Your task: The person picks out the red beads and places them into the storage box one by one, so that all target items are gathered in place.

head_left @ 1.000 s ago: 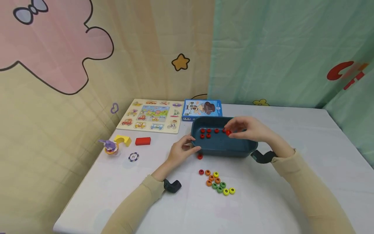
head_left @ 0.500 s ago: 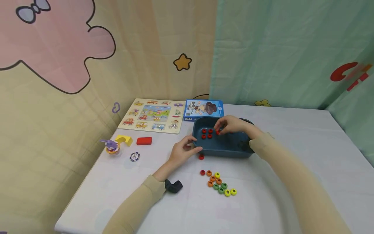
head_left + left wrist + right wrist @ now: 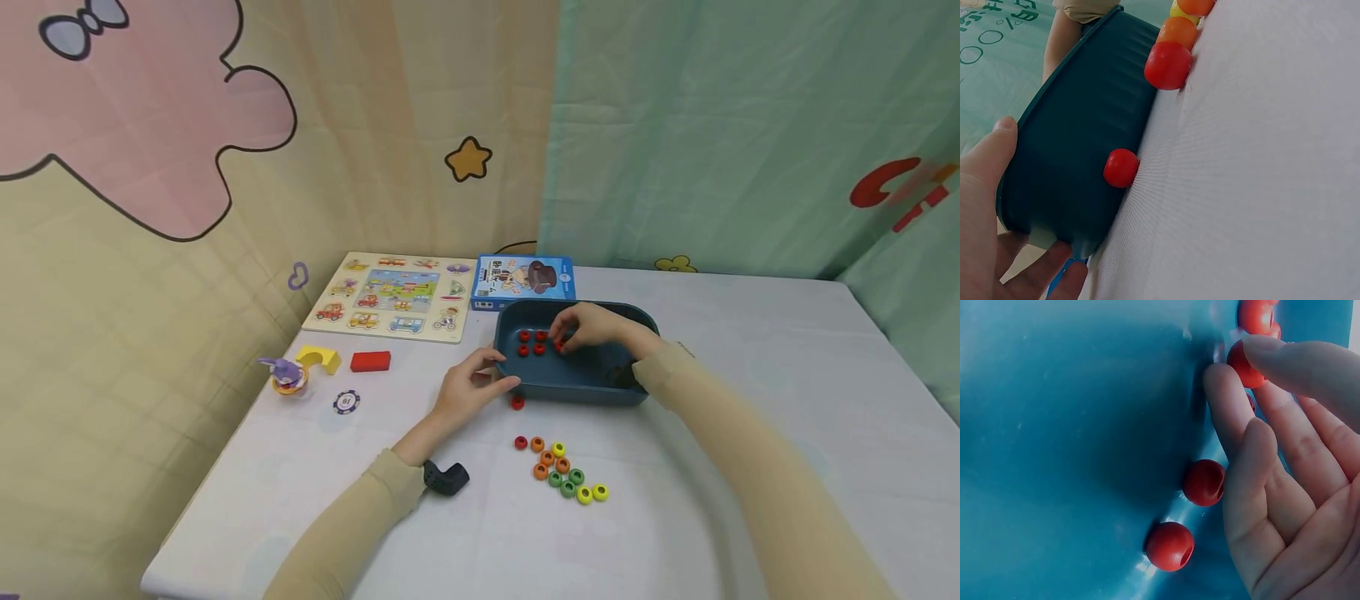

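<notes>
A dark teal plastic bin (image 3: 573,392) holds several red beads (image 3: 524,350). My left hand (image 3: 467,393) grips its left end, thumb at the near rim and fingers around the corner, as the left wrist view shows. Inside the bin, my right hand (image 3: 588,325) pinches a red bead (image 3: 1244,365) between thumb and fingertip, low near the floor. Two more red beads (image 3: 1204,482) lie close beside the right fingers in the right wrist view. One red bead (image 3: 1121,167) sits on the cloth against the bin's outer front wall. Part of the bead row is hidden behind the right hand.
In front of the bin lie a red bead (image 3: 521,442) and several orange, green and yellow beads (image 3: 568,489). Behind stand a blue box (image 3: 522,279) and a wooden puzzle board (image 3: 390,298). Leftward are a red block (image 3: 371,362), yellow arch (image 3: 318,359), chip (image 3: 347,402) and purple toy (image 3: 285,373).
My right hand has moved left and down into the bin with the red bead, beside the other beads there. Over the last half second it barely shifts. My left hand keeps its grip.
</notes>
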Demonstrator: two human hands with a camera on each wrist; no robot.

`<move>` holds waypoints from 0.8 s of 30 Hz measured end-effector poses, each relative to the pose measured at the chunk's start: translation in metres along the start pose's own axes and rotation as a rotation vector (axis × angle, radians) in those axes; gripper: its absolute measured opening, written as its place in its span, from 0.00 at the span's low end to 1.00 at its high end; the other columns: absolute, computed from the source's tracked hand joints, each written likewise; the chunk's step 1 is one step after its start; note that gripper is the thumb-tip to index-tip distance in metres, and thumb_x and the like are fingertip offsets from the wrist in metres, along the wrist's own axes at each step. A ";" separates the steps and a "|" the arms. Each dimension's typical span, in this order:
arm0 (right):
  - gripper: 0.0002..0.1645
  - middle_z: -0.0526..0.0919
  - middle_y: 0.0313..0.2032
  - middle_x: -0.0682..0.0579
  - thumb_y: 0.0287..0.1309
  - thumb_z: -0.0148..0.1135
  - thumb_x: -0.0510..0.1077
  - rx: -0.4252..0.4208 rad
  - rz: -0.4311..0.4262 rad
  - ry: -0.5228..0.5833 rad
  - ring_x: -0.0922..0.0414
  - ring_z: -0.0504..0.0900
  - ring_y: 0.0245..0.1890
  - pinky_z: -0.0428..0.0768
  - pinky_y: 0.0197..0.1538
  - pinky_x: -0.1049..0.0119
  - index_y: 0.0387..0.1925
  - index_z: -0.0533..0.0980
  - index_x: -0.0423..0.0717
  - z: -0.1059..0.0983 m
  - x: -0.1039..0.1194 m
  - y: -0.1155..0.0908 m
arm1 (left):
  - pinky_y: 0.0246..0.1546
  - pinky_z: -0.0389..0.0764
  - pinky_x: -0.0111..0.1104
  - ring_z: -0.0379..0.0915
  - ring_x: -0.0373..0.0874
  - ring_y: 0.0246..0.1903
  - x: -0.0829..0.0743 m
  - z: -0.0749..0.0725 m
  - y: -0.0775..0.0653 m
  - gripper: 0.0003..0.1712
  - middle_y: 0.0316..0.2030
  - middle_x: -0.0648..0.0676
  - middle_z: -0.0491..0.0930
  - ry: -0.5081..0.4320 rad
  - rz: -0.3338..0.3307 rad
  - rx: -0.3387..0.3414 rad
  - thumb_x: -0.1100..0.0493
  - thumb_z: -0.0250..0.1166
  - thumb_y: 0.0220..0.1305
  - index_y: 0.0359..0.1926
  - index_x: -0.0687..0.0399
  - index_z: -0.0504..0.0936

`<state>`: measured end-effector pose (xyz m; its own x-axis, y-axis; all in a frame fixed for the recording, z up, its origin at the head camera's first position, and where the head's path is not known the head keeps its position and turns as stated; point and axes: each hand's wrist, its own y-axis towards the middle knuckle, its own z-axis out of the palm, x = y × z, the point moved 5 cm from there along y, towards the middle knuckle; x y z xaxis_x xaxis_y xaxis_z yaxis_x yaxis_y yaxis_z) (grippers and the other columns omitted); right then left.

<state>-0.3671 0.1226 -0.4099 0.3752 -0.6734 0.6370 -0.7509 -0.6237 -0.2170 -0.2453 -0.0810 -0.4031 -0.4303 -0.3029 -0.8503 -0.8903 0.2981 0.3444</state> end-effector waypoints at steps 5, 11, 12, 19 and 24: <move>0.13 0.80 0.37 0.52 0.48 0.64 0.37 0.007 0.007 -0.033 0.56 0.76 0.37 0.76 0.43 0.61 0.39 0.77 0.46 0.001 0.002 0.000 | 0.45 0.74 0.47 0.70 0.53 0.48 -0.001 -0.001 0.000 0.22 0.59 0.65 0.63 -0.006 0.001 -0.002 0.58 0.66 0.53 0.46 0.65 0.72; 0.14 0.80 0.39 0.51 0.49 0.64 0.38 -0.021 0.003 -0.048 0.54 0.76 0.40 0.76 0.44 0.60 0.40 0.78 0.46 -0.001 0.006 -0.007 | 0.44 0.74 0.47 0.70 0.53 0.48 0.000 0.001 -0.001 0.22 0.59 0.65 0.63 -0.008 0.005 0.001 0.58 0.66 0.53 0.46 0.65 0.72; 0.14 0.79 0.40 0.51 0.49 0.64 0.38 -0.034 -0.004 -0.038 0.54 0.76 0.40 0.77 0.44 0.60 0.41 0.77 0.46 -0.003 0.008 -0.010 | 0.44 0.74 0.47 0.70 0.53 0.48 0.000 0.001 -0.002 0.22 0.58 0.65 0.63 -0.006 0.006 0.001 0.58 0.66 0.53 0.46 0.65 0.72; 0.18 0.78 0.44 0.45 0.53 0.61 0.41 -0.179 -0.121 0.117 0.54 0.79 0.37 0.79 0.36 0.60 0.47 0.74 0.41 -0.032 0.043 -0.054 | 0.43 0.75 0.46 0.71 0.50 0.47 0.011 0.003 0.001 0.20 0.59 0.64 0.63 -0.028 0.026 -0.014 0.58 0.67 0.52 0.45 0.61 0.73; 0.15 0.79 0.41 0.45 0.54 0.60 0.37 -0.243 -0.300 0.193 0.54 0.79 0.35 0.79 0.37 0.64 0.44 0.74 0.38 -0.025 0.093 -0.100 | 0.43 0.76 0.40 0.72 0.43 0.47 0.037 0.007 0.006 0.21 0.60 0.57 0.64 -0.030 0.022 -0.029 0.52 0.68 0.50 0.44 0.52 0.74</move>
<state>-0.2706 0.1315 -0.3105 0.5055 -0.3753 0.7769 -0.7388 -0.6534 0.1651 -0.2656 -0.0841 -0.4347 -0.4459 -0.2693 -0.8536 -0.8846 0.2782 0.3743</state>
